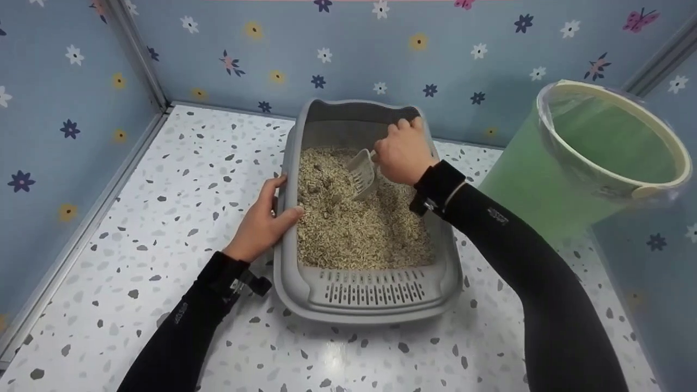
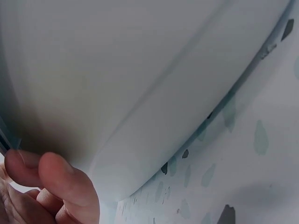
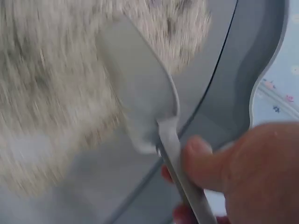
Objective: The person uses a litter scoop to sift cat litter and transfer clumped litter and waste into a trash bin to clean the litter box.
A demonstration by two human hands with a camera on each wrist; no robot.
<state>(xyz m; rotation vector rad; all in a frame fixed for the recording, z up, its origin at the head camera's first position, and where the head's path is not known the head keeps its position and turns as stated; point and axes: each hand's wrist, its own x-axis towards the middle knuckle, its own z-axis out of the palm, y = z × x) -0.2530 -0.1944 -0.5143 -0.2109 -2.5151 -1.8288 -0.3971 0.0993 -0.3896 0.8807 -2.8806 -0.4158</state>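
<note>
A grey litter box stands on the floor, filled with tan pellet litter that has darker clumps at the left. My right hand grips the handle of a pale grey litter scoop over the back right part of the box. The slotted blade tilts down into the litter. In the right wrist view, my thumb lies along the handle and the scoop shows its smooth side, blurred. My left hand holds the box's left rim, thumb over the edge and fingers outside, close to the wall in the left wrist view.
A green translucent bin with a cream rim and a clear plastic liner stands right of the box, beside my right forearm. Flower-patterned walls enclose the back and both sides. Speckled white floor surrounds the box.
</note>
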